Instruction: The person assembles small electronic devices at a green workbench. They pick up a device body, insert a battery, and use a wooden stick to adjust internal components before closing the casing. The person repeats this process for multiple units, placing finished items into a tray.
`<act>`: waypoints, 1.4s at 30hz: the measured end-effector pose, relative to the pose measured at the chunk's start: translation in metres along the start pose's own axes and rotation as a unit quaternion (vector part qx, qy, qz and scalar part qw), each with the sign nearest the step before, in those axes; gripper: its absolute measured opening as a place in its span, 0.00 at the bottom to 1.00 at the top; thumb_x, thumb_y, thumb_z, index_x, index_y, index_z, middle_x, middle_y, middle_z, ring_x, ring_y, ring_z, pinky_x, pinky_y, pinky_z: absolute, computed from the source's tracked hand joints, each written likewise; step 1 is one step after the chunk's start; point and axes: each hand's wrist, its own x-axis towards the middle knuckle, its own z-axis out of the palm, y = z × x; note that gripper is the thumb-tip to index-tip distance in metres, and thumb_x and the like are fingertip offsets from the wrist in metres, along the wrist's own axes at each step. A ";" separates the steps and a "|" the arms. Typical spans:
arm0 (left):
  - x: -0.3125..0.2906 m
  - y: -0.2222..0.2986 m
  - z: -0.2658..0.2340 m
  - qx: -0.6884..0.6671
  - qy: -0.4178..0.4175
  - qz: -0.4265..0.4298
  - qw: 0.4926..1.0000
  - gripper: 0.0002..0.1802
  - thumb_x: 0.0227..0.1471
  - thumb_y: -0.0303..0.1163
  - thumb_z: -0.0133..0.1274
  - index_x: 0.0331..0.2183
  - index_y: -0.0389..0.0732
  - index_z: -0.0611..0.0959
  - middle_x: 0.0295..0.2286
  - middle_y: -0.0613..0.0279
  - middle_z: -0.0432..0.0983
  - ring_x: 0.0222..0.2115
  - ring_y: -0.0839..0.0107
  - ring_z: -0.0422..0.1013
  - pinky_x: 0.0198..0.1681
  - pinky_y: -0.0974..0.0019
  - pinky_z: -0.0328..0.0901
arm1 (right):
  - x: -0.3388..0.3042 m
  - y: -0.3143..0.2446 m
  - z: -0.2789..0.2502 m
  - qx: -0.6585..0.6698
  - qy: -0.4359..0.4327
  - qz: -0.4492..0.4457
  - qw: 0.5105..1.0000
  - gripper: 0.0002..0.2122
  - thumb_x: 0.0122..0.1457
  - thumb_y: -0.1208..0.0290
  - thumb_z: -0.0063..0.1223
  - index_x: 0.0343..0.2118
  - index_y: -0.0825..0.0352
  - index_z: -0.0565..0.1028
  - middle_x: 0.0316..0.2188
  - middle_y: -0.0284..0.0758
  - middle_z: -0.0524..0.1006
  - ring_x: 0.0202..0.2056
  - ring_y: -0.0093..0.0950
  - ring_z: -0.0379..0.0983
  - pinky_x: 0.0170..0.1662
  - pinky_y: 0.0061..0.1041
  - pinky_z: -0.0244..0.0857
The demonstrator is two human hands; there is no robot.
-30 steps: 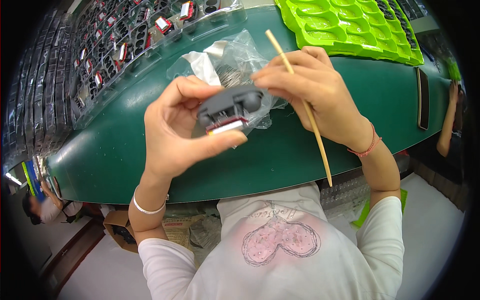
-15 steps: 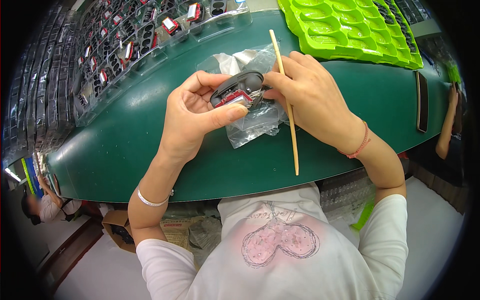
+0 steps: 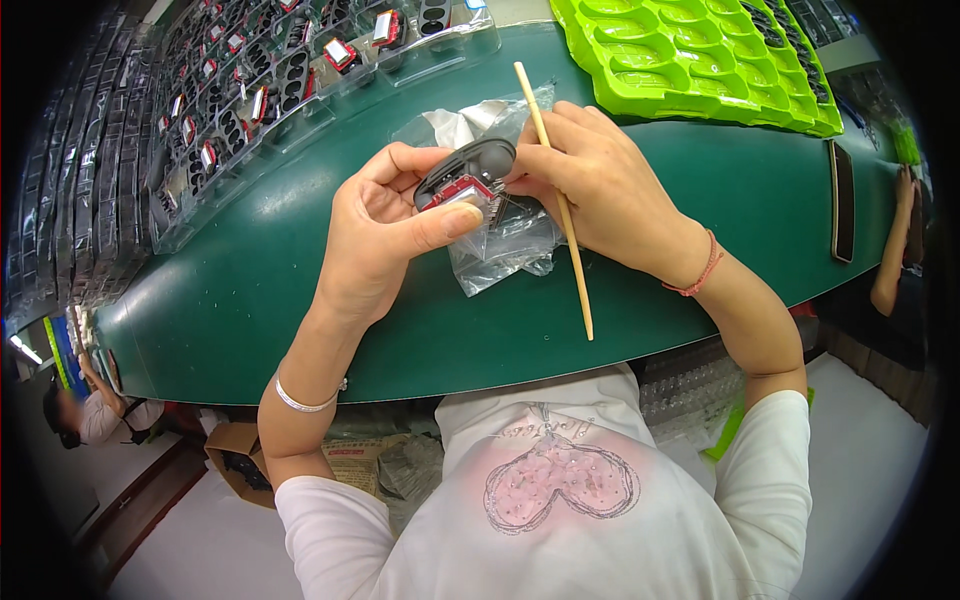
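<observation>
Gripping a dark grey, smooth, rounded plastic housing by its edges, the person's left hand has its thumb along the lower side and the fingers curled behind. I can see a red circuit board set in the housing's open face, with a pale block partly covered by the thumb.

From the housing, the left hand lies at eight o'clock and the right hand at three. The right hand's thumb and forefinger are pinched together right beside the housing's end; what sits between those tips is too small to tell. That same hand also clasps a slim, pale wooden stick with a tapered lower end, slanting from nearly twelve toward six. Thin silvery wire-like pieces show just below the fingertips.

At five o'clock from the housing, a crinkled, glossy clear plastic bag rests on the smooth green counter. Clear moulded trays of dark parts stand at ten, a shiny lime-green tray with rounded hollows at two.
</observation>
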 end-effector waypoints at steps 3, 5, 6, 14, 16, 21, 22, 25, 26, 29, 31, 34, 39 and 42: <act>-0.001 0.001 0.001 -0.007 0.003 -0.002 1.000 0.25 0.38 0.19 0.65 0.41 0.30 0.74 0.39 0.54 0.73 0.40 0.72 0.71 0.47 0.68 0.68 | -0.001 -0.001 -0.003 -0.004 -0.003 0.027 1.000 0.06 0.46 0.72 0.60 0.26 0.63 0.74 0.26 0.32 0.71 0.32 0.32 0.67 0.34 0.31 0.59; -0.002 0.001 0.002 -0.010 0.003 0.002 1.000 0.25 0.39 0.20 0.65 0.41 0.31 0.74 0.39 0.55 0.73 0.40 0.73 0.71 0.47 0.68 0.68 | 0.000 -0.007 0.000 -0.019 0.022 0.030 0.999 0.06 0.46 0.73 0.60 0.26 0.64 0.74 0.25 0.32 0.71 0.32 0.33 0.68 0.34 0.31 0.59; -0.002 0.001 0.001 -0.011 0.003 0.001 1.000 0.25 0.39 0.20 0.65 0.41 0.31 0.74 0.39 0.55 0.73 0.40 0.73 0.71 0.47 0.68 0.68 | 0.001 -0.009 0.001 -0.026 0.035 0.031 0.999 0.06 0.46 0.73 0.61 0.26 0.64 0.74 0.25 0.32 0.72 0.32 0.33 0.68 0.34 0.31 0.60; -0.003 0.002 0.003 -0.011 0.005 0.008 1.000 0.24 0.39 0.19 0.65 0.40 0.30 0.74 0.38 0.54 0.73 0.40 0.72 0.71 0.46 0.69 0.69 | -0.002 -0.005 0.001 0.054 0.050 0.050 0.996 0.06 0.45 0.75 0.62 0.25 0.65 0.74 0.24 0.34 0.71 0.30 0.33 0.69 0.34 0.32 0.61; -0.003 0.001 0.003 0.006 0.010 0.016 1.000 0.24 0.38 0.19 0.65 0.40 0.30 0.74 0.38 0.53 0.73 0.40 0.72 0.71 0.45 0.69 0.69 | -0.001 -0.008 -0.005 0.092 0.057 0.075 0.991 0.06 0.45 0.75 0.62 0.25 0.66 0.74 0.23 0.34 0.71 0.29 0.32 0.69 0.32 0.30 0.61; -0.008 0.003 0.010 0.032 0.025 0.043 0.998 0.24 0.38 0.18 0.65 0.40 0.29 0.74 0.38 0.51 0.73 0.39 0.70 0.72 0.44 0.68 0.70 | -0.003 -0.016 -0.021 0.159 0.076 0.083 0.981 0.06 0.45 0.77 0.63 0.26 0.67 0.75 0.24 0.34 0.72 0.25 0.28 0.69 0.27 0.24 0.62; -0.009 0.004 0.012 0.027 0.032 0.043 0.998 0.24 0.38 0.18 0.65 0.40 0.29 0.74 0.38 0.50 0.73 0.39 0.70 0.72 0.44 0.68 0.70 | -0.003 -0.019 -0.024 0.155 0.079 0.071 0.982 0.06 0.45 0.78 0.63 0.26 0.67 0.76 0.24 0.34 0.73 0.25 0.28 0.69 0.27 0.24 0.62; -0.010 0.001 0.014 0.035 0.035 0.059 0.997 0.24 0.38 0.18 0.65 0.39 0.29 0.73 0.38 0.50 0.73 0.38 0.70 0.72 0.44 0.68 0.70 | -0.005 -0.025 -0.025 0.226 0.097 0.086 0.966 0.06 0.45 0.79 0.63 0.27 0.68 0.76 0.25 0.34 0.73 0.24 0.26 0.68 0.26 0.23 0.62; -0.010 0.001 0.014 0.040 0.032 0.068 0.996 0.24 0.38 0.18 0.65 0.39 0.29 0.73 0.38 0.50 0.73 0.38 0.70 0.72 0.44 0.68 0.70 | -0.005 -0.027 -0.027 0.246 0.103 0.095 0.959 0.06 0.45 0.79 0.64 0.27 0.68 0.76 0.24 0.34 0.73 0.24 0.26 0.68 0.26 0.23 0.62; -0.012 0.000 0.014 0.076 0.017 0.085 0.993 0.23 0.39 0.18 0.65 0.39 0.29 0.73 0.38 0.50 0.74 0.38 0.71 0.72 0.44 0.69 0.70 | -0.004 -0.026 -0.030 0.247 0.101 0.093 0.959 0.06 0.46 0.80 0.63 0.27 0.68 0.76 0.24 0.33 0.73 0.24 0.26 0.68 0.26 0.22 0.62; -0.011 0.002 0.014 0.074 0.040 0.091 0.992 0.23 0.38 0.18 0.65 0.39 0.30 0.74 0.37 0.51 0.74 0.38 0.71 0.72 0.44 0.69 0.69 | -0.005 -0.023 -0.031 0.220 0.086 0.078 0.969 0.06 0.46 0.79 0.63 0.27 0.68 0.76 0.25 0.33 0.73 0.24 0.26 0.69 0.27 0.22 0.63; -0.010 0.006 0.012 0.085 0.057 0.094 0.990 0.23 0.37 0.18 0.66 0.38 0.31 0.74 0.36 0.53 0.74 0.37 0.72 0.72 0.44 0.69 0.68 | -0.007 -0.017 -0.025 0.172 0.078 0.058 0.980 0.06 0.46 0.79 0.63 0.27 0.67 0.76 0.25 0.33 0.73 0.26 0.27 0.70 0.27 0.23 0.63; -0.010 0.003 0.011 0.111 0.029 0.125 0.986 0.24 0.36 0.17 0.66 0.38 0.31 0.74 0.35 0.56 0.73 0.36 0.73 0.72 0.43 0.70 0.68 | -0.007 -0.017 -0.021 0.174 0.068 0.066 0.980 0.06 0.46 0.79 0.62 0.27 0.68 0.76 0.25 0.34 0.74 0.27 0.28 0.70 0.28 0.23 0.63; -0.011 0.004 0.009 0.144 0.010 0.157 0.977 0.24 0.35 0.17 0.67 0.37 0.31 0.74 0.34 0.57 0.72 0.36 0.73 0.72 0.42 0.71 0.67 | -0.006 -0.019 -0.025 0.200 0.082 0.070 0.974 0.06 0.47 0.79 0.62 0.27 0.68 0.75 0.25 0.33 0.74 0.25 0.25 0.69 0.27 0.21 0.62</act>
